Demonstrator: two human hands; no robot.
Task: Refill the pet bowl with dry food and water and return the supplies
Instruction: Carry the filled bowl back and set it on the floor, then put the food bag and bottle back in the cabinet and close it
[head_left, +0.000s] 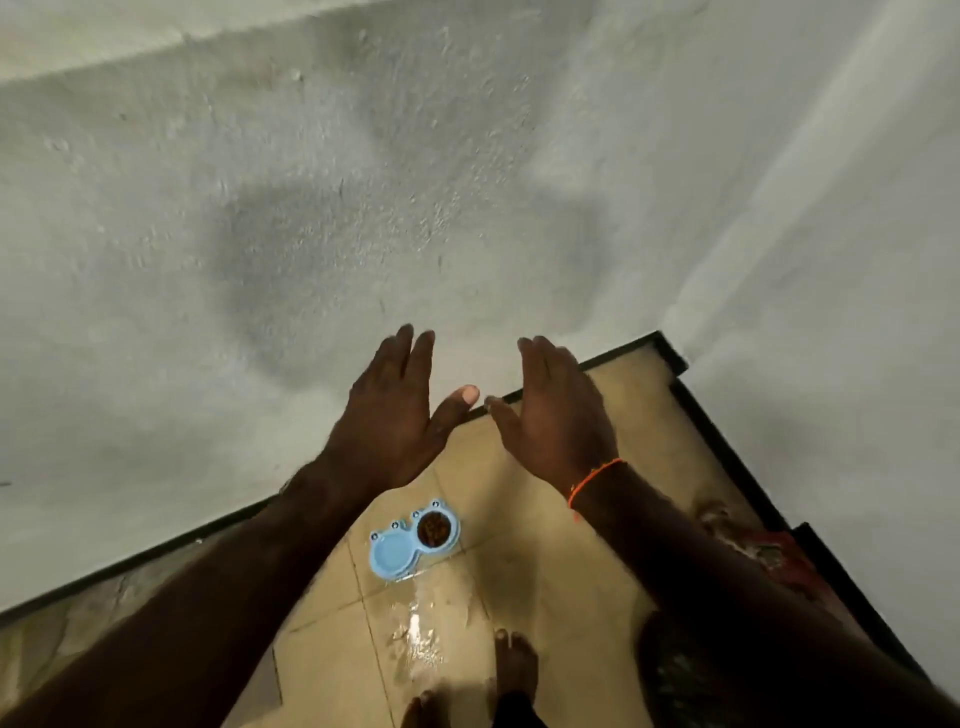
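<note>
pet bowl on floor | below both outstretched hands, untouched

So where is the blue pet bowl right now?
In the head view the blue pet bowl sits on the tiled floor near the wall's black skirting, below and between the two raised hands, with a wet patch just in front of it.

1. Pet bowl: light blue, double, with two round wells side by side and small frog-like eye bumps along the far edge.
2. Stood flat on the tan floor tiles, near the dark skirting at the wall's foot.
3. Right well held brown dry food.
4. Left well showed pale blue inside; water level could not be told.
</note>
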